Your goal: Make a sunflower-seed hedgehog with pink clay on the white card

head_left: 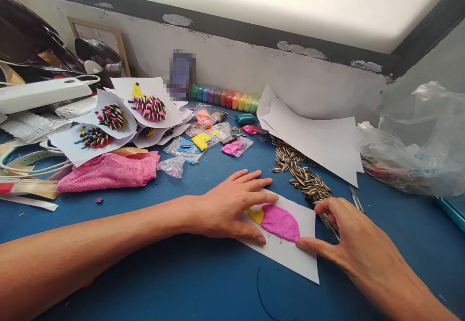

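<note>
A white paper sheet (301, 263) lies on the blue table, bearing a flat pink clay shape (279, 221) with a yellow clay patch (256, 216) at its left end. Short drawn legs show below the pink clay. My left hand (236, 204) rests flat across the paper's left side, fingers spread. At the right edge, my right hand (345, 238) has thumb and fingers apart; its thumb tip touches the paper beside the pink clay's lower right end. Striped sunflower seeds (308, 178) lie in a pile just beyond the paper.
Behind the seeds are blank sheets (308, 132) and a clear plastic bag (417, 156). Opened clay packets (201, 141) lie mid-table, with a row of coloured clay (228, 99) by the wall. Seed-covered clay pictures (148, 107) and a pink cloth (109, 171) sit left. A cutter (356, 199) lies near my right hand.
</note>
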### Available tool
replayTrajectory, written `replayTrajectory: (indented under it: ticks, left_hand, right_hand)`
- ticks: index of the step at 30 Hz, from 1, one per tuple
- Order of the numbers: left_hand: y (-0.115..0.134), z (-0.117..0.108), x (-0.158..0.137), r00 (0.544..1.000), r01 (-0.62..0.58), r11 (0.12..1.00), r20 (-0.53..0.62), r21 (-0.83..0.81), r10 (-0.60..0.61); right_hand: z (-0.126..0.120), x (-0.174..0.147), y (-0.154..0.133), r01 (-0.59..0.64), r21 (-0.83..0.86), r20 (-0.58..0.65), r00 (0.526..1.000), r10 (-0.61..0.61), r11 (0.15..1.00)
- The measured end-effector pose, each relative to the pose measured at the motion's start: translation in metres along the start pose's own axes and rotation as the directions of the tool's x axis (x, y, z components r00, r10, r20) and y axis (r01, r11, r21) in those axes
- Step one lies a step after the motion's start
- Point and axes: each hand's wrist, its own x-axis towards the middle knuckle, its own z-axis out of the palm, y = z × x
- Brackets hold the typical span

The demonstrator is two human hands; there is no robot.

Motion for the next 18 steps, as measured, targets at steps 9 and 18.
replayTrajectory:
  ticks: [9, 18]
  left_hand:
    - [-0.002, 0.002, 0.000, 1.000, -0.013, 1.000, -0.021, 0.015, 0.013]
    - [-0.002, 0.002, 0.001, 1.000, -0.010, 1.000, -0.022, 0.015, 0.010]
  right_hand:
    - [-0.010, -0.019, -0.019, 0.432, 0.004, -0.108, 0.897, -0.429, 0.902]
    - [0.009, -0.032, -0.025, 0.699, -0.302, -0.042, 0.670, -0.741, 0.648]
